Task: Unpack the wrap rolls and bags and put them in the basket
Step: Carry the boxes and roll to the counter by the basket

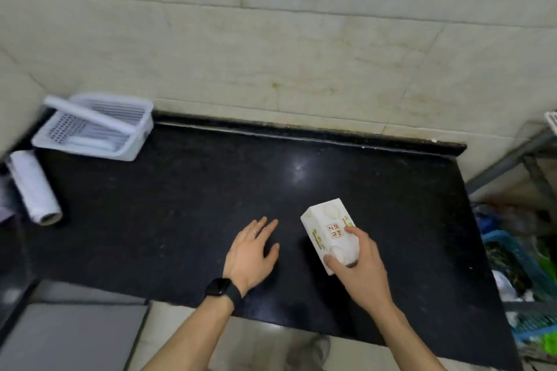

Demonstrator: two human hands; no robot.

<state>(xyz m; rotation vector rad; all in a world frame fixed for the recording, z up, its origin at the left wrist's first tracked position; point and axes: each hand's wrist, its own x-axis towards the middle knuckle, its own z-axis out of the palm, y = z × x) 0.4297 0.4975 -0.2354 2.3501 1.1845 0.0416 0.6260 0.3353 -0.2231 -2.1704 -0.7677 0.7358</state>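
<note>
right now the right hand [357, 262] grips the box [330, 233], long axis pointing away, while the flat, empty left hand [251, 250] lies just beside it on the bench [180, 190].

basket [137, 141] far left on counter [187, 190] – roll [31, 187] before it, box [330, 232] right

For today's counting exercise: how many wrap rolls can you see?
2. One roll lies on the counter at the left edge; one long roll leans across the white basket. More may lie hidden inside.
</note>
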